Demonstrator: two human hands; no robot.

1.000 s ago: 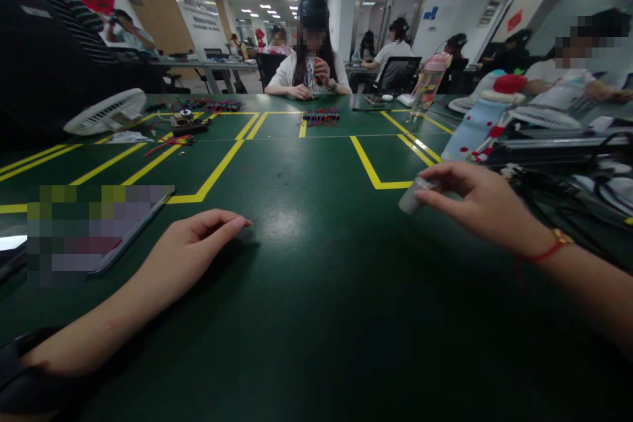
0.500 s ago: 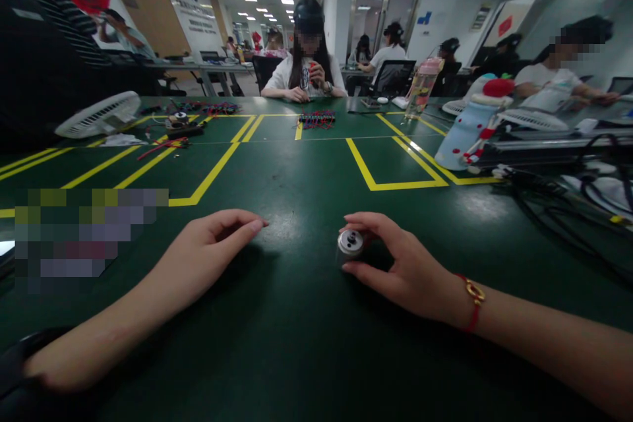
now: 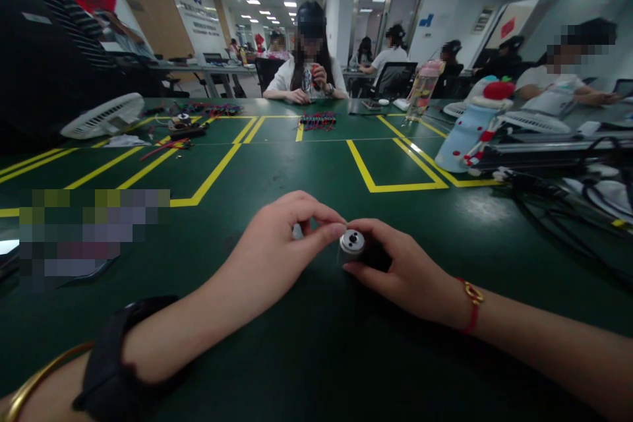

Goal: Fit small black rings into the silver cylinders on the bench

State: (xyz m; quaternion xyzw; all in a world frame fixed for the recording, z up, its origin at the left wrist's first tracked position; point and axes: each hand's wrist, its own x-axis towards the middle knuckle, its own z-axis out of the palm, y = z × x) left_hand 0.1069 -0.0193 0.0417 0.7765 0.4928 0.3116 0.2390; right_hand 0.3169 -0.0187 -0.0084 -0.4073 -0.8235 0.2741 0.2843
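A small silver cylindrical motor stands upright on the green table, its round top with a dark centre facing up. My right hand grips it from the right, thumb in front and fingers behind. Just at the motor's upper left edge, the thumb and forefinger of my left hand are pinched together. Whatever is between those fingertips, if anything, is too small to make out. Whether the left fingertips touch the motor I cannot tell.
Yellow tape lines mark the table. Right stand a pale blue bottle, a clear bottle and black cables. Left are a white fan and red wires. A person sits opposite behind red-and-blue wired parts.
My left hand has moved right, from well apart to the motor's upper edge, still pinched. My right hand stays on the motor in nearly the same place.
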